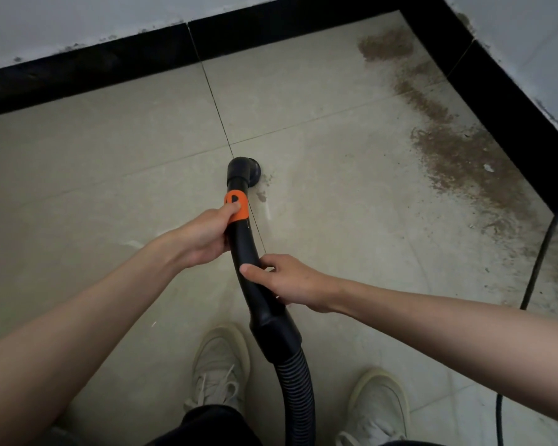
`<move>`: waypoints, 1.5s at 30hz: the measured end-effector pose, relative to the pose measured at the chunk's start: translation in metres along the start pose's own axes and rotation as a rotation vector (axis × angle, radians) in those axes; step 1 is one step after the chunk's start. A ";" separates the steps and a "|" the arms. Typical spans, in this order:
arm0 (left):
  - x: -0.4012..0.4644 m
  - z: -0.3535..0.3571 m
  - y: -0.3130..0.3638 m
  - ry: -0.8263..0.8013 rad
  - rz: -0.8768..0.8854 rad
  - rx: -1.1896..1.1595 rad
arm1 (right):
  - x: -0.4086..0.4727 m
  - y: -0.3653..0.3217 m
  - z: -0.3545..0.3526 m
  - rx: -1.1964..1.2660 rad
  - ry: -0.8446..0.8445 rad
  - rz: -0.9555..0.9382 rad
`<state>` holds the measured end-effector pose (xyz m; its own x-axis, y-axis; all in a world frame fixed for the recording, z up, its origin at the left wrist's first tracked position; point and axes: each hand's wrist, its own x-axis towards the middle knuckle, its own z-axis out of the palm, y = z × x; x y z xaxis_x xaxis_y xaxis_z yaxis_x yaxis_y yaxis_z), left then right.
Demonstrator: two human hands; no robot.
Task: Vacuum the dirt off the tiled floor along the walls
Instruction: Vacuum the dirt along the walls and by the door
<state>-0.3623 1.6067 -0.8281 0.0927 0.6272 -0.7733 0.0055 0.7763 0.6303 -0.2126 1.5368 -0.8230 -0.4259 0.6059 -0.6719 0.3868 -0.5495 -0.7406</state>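
Observation:
A black vacuum wand [250, 252] with an orange collar [237, 209] points down at the beige tiled floor [110, 175]. Its round nozzle [244, 170] sits on a tile joint, beside a small smear of dirt [264, 188]. My left hand [203, 238] grips the wand just below the orange collar, thumb on the collar. My right hand [284, 280] holds the wand lower down, thumb across it. A long band of brown dirt [458, 152] lies along the right wall's black skirting [509, 117], well right of the nozzle.
The ribbed hose [298, 391] runs back between my two pale shoes [219, 368]. A black power cable [541, 252] trails over the floor at the right, crossing the dirt. Black skirting [87, 72] lines the far wall; the two walls meet at the top right corner.

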 end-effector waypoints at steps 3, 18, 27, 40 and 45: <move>0.001 0.006 0.003 0.010 0.040 0.019 | 0.001 -0.002 -0.001 -0.068 0.050 -0.030; -0.013 0.013 0.008 -0.024 -0.025 0.094 | -0.003 -0.013 -0.025 0.072 -0.304 0.140; -0.024 0.026 0.006 -0.091 -0.115 0.292 | -0.014 -0.007 -0.034 0.129 -0.520 0.328; -0.026 0.038 0.002 -0.203 -0.128 0.329 | -0.025 0.008 -0.042 0.122 -0.463 0.280; -0.021 0.044 -0.007 -0.145 -0.099 0.318 | -0.025 0.020 -0.038 0.077 -0.401 0.228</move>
<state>-0.3209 1.5852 -0.8129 0.2162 0.5166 -0.8285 0.3291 0.7603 0.5600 -0.1636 1.5324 -0.8207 -0.6255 0.2028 -0.7534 0.4518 -0.6931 -0.5616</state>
